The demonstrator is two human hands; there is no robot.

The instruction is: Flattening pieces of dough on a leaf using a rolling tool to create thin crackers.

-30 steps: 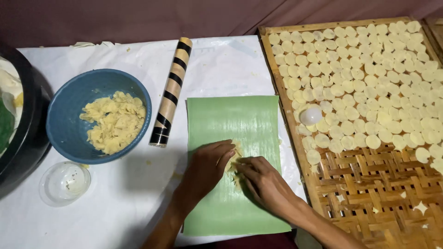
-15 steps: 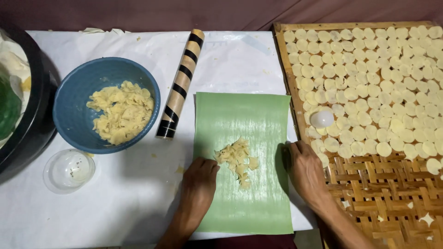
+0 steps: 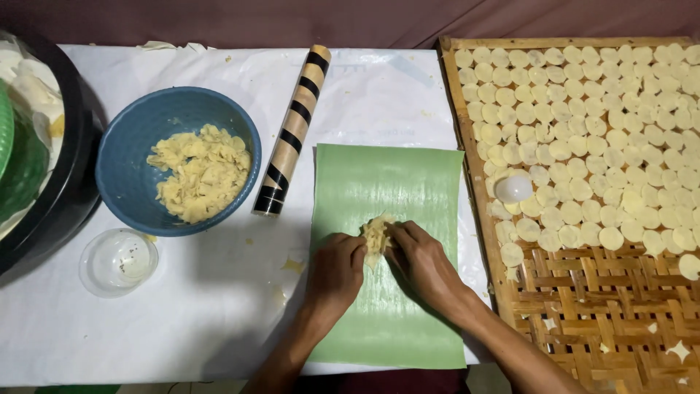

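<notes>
Pale yellow scraps of thin dough (image 3: 377,235) sit bunched in one small heap on the green rectangular banana-leaf sheet (image 3: 386,182), pressed between both hands; half a second ago they lay scattered and loose, with the hands apart. The left hand (image 3: 337,271) now cups the heap from its left side, fingers curled against it, and the right hand (image 3: 425,263), back from the sheet's edge, pinches it from the right. Beside the sheet lies a black-and-tan striped rolling tube (image 3: 293,132), then a blue round bowl (image 3: 131,182) of dough scraps. A woven bamboo tray (image 3: 583,321) with pale discs stands right.
</notes>
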